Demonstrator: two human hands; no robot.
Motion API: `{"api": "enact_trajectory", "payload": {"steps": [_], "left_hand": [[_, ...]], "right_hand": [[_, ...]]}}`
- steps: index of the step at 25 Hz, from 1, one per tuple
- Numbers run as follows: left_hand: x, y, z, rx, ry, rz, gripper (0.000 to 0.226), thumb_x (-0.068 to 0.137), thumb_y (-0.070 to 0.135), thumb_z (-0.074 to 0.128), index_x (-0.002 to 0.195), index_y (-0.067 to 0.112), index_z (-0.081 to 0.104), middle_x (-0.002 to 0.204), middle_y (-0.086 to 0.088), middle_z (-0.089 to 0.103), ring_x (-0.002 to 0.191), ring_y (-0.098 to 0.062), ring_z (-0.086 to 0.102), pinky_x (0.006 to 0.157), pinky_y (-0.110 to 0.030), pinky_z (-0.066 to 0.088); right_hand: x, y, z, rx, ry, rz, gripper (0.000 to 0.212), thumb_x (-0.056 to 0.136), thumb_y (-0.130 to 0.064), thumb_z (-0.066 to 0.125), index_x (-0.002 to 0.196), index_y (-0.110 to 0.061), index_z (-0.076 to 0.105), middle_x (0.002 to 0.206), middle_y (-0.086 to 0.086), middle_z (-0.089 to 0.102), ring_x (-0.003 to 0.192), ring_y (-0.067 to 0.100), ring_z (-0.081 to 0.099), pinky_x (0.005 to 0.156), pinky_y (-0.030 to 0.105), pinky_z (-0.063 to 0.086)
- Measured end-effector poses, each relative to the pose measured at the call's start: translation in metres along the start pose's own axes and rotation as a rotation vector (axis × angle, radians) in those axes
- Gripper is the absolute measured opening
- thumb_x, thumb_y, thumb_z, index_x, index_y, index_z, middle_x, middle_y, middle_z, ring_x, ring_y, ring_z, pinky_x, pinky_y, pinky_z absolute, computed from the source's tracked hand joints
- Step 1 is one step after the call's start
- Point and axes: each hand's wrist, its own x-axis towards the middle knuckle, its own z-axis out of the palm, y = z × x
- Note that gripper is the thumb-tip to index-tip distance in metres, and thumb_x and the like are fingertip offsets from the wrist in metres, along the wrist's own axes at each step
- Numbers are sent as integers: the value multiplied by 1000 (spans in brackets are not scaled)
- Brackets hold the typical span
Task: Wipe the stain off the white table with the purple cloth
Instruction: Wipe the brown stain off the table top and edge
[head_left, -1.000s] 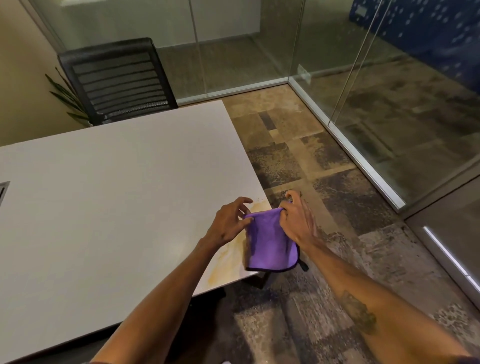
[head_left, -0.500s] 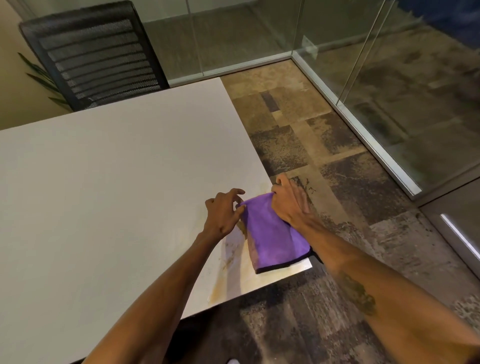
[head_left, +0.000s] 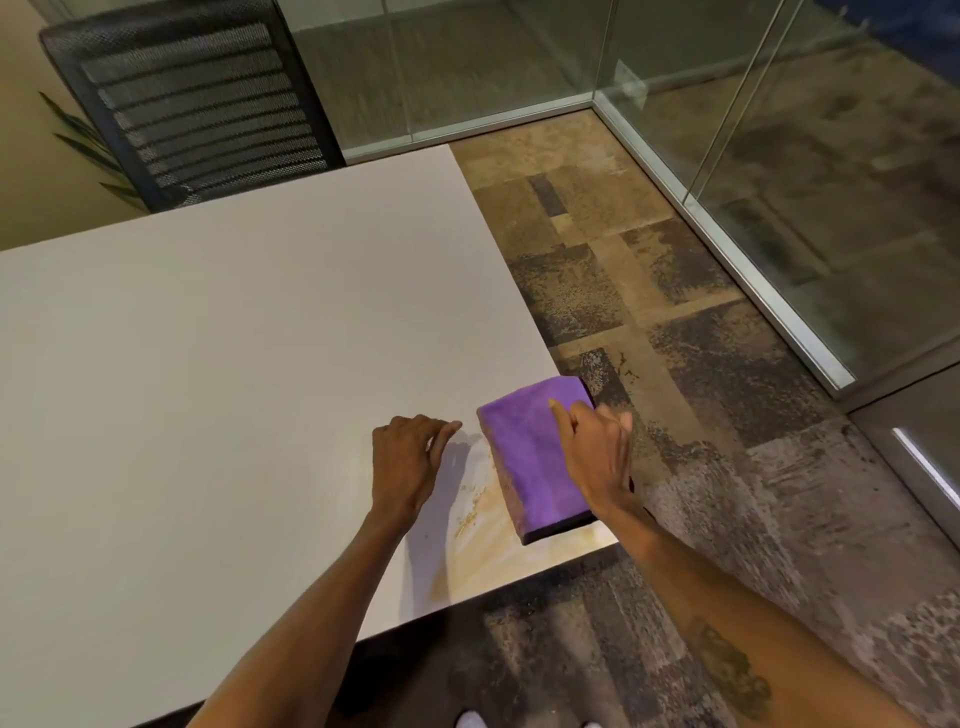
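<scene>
The folded purple cloth (head_left: 530, 452) lies flat on the near right corner of the white table (head_left: 234, 338). My right hand (head_left: 597, 457) rests on the cloth's right side, fingers curled, index finger pointing across it. A yellowish-brown stain (head_left: 483, 525) spreads over the tabletop left of and below the cloth, reaching the near edge. My left hand (head_left: 408, 462) hovers just left of the cloth over the table, fingers loosely bent, holding nothing.
A black mesh chair (head_left: 192, 98) stands at the table's far side, with plant leaves (head_left: 78, 135) beside it. Glass walls (head_left: 779, 156) with metal base rails enclose patterned carpet (head_left: 701, 415) to the right. The table's right edge runs beside the cloth.
The cloth went from being held up by both hands to lying flat on the table corner. My left hand has let go and drawn left; my right hand stays on the cloth.
</scene>
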Motion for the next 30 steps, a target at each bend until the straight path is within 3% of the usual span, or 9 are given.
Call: {"api": "enact_trajectory", "payload": {"steps": [2, 4, 5, 7, 9, 12, 18, 24, 30], "left_hand": [[-13, -8, 5, 53, -27, 42, 36, 102, 36, 48, 126, 19, 70, 129, -3, 69, 119, -26, 62, 106, -40, 44], [-24, -16, 10, 106, -94, 14, 47, 105, 35, 42, 149, 20, 47, 156, -1, 44, 147, -26, 38, 122, -41, 27], [-28, -20, 11, 129, -119, -3, 53, 106, 40, 33, 155, 21, 36, 163, 1, 30, 154, -25, 23, 126, -42, 16], [-38, -27, 15, 189, -134, -7, 64, 103, 52, 11, 160, 23, 19, 168, 4, 9, 157, -22, 1, 128, -44, 0], [-47, -36, 19, 256, -132, -4, 69, 101, 57, 1, 161, 24, 11, 169, 2, -2, 157, -23, -9, 126, -46, -8], [-58, -51, 24, 336, -140, -34, 64, 104, 50, 16, 161, 23, 5, 169, -1, -9, 156, -26, -16, 125, -52, -10], [-66, -72, 25, 400, -91, -97, 61, 105, 44, 25, 161, 26, 7, 170, 2, -8, 156, -28, -12, 122, -58, -10], [-66, -70, 28, 402, -84, -108, 61, 105, 43, 21, 161, 24, 9, 170, 2, -1, 157, -28, -7, 124, -58, 2], [-64, -67, 28, 414, -110, -136, 62, 105, 45, 23, 161, 25, 7, 170, 3, -2, 157, -27, -9, 125, -55, -2]], "right_hand": [[-10, -2, 2, 42, 22, -28, 26, 98, -19, 61, 74, -9, 60, 59, 8, 59, 55, 26, 50, 73, 42, 43], [-15, -4, 7, 102, -80, -59, 12, 97, -2, 55, 103, -5, 65, 95, 12, 68, 73, 30, 61, 68, 43, 49], [-16, -6, 9, 103, -131, -68, 28, 95, 4, 51, 119, -6, 62, 117, 12, 65, 88, 31, 64, 70, 42, 51], [-16, -6, 16, 90, -194, -119, 42, 98, -3, 47, 139, -8, 51, 148, 9, 48, 127, 30, 52, 98, 43, 48], [-19, -2, 24, 48, -336, -142, 53, 106, -32, 37, 155, -14, 28, 163, 2, 21, 151, 21, 19, 123, 43, 17], [-24, 19, 37, -168, -434, -189, 69, 102, -57, 19, 159, -22, 0, 166, -1, -9, 154, 20, -8, 125, 46, 1], [-13, 28, 41, -87, -422, -63, 88, 89, -82, 21, 156, -35, -12, 164, -10, -23, 152, 17, -15, 114, 59, 24], [-1, 22, 45, -10, -335, 80, 104, 81, -89, 29, 156, -30, -13, 167, 4, -9, 142, 37, 38, 91, 52, 56], [29, 16, 59, -40, -399, -15, 99, 90, -78, 32, 158, -16, -5, 167, 7, -2, 152, 28, 13, 120, 46, 25]]}}
